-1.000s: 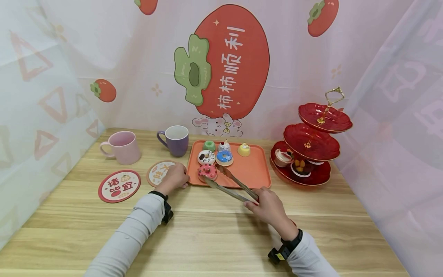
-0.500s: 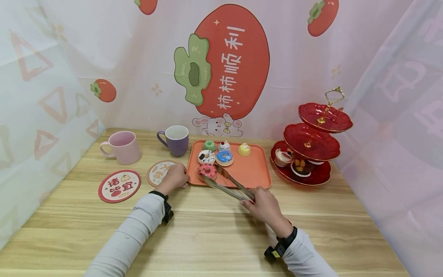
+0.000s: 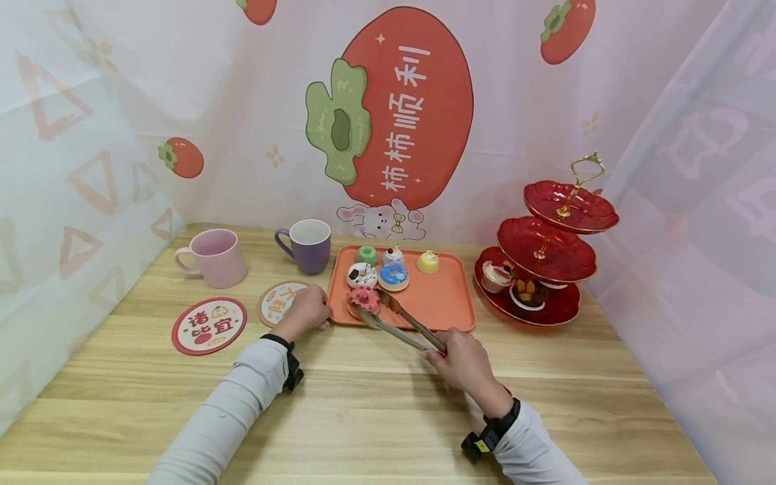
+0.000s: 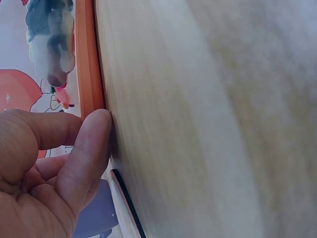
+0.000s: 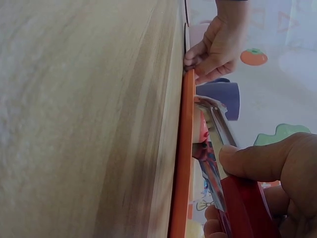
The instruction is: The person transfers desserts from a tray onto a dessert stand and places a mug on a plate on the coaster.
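The right hand point(image 3: 462, 364) gripped a pair of metal tongs point(image 3: 400, 322) by their red-handled end, fingers curled round the handle and thumb pressed on top, and the tong tips were closed round a pink doughnut point(image 3: 364, 298) that sat at the near left corner of the orange tray point(image 3: 445, 303); whether the doughnut had left the tray floor could not be told. The left hand point(image 3: 306, 308) rested at the tray's left edge, its fingers point(image 4: 86, 144) loosely curled with a fingertip against the rim, holding the tray in place and pinching nothing. The step in hand looked like the pickup of the doughnut, and the next move would likely call for an even squeeze and a straight lift, since the tray rim stood just near of the doughnut and the white doughnut point(image 3: 362, 275) and blue doughnut point(image 3: 393, 275) lay just beyond it. To the right the tray floor was bare, and open worktop point(image 3: 376, 417) lay on the near side, so there was room that way; the red tiered stand point(image 3: 548, 266) stood just right of the tray, with two mugs and two coasters on the left.
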`<state>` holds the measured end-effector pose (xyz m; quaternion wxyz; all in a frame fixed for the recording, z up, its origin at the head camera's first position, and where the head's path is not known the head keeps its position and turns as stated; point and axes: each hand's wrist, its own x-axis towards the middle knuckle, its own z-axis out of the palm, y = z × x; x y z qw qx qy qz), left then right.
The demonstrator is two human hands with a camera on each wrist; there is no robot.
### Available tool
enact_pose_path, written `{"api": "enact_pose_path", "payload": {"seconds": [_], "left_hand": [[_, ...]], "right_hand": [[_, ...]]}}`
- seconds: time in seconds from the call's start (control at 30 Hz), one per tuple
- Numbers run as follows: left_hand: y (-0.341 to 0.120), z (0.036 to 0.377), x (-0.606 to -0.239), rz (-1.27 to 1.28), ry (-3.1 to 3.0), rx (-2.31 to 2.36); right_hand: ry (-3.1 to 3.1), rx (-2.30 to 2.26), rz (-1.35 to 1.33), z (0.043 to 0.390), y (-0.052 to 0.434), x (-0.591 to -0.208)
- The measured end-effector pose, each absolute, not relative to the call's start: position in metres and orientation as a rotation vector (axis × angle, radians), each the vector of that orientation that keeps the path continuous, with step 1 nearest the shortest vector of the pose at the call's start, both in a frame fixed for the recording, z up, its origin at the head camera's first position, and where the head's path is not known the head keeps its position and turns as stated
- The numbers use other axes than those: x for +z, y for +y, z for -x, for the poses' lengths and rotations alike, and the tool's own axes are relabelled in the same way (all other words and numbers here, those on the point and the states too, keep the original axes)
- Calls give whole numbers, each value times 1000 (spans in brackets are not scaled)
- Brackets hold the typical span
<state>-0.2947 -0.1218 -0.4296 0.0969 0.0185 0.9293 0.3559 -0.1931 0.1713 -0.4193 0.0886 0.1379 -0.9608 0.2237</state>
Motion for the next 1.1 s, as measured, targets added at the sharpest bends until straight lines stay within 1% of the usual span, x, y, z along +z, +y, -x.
{"api": "enact_pose_path", "payload": {"seconds": [0.33, 0.67, 0.9, 1.1], "left_hand": [[-122, 294, -428, -77, 2758, 1052], [-121, 293, -427, -45, 2752, 1071], [-121, 292, -427, -50, 2755, 1074], [-121, 291, -427, -51, 2751, 1067]], "right_hand": [[-2835, 674, -409, 193, 174, -421], [-2810, 681, -410, 186, 177, -419], [-2801, 693, -407, 179, 183, -413], [-2785, 731, -354, 174, 193, -403]]}}
